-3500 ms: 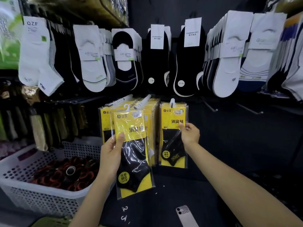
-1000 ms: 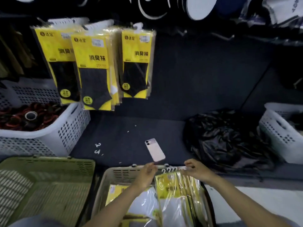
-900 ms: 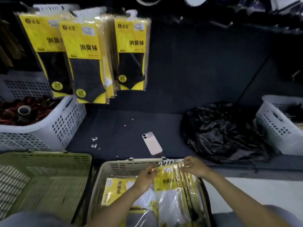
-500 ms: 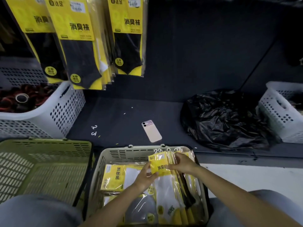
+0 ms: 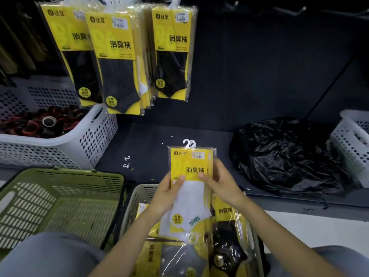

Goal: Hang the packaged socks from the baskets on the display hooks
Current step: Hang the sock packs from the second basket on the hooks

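Held upright just above the beige basket (image 5: 133, 204), a yellow pack of white socks (image 5: 190, 166) is pinched at its sides by the left hand (image 5: 169, 193) and the right hand (image 5: 221, 184). Beyond the basket, a dark shelf (image 5: 199, 134) carries a crumpled black bag (image 5: 285, 156). Hung packs (image 5: 119, 56) dangle above it.

Yellow pack of white socks (image 5: 191, 162) upright above basket (image 5: 146, 189).
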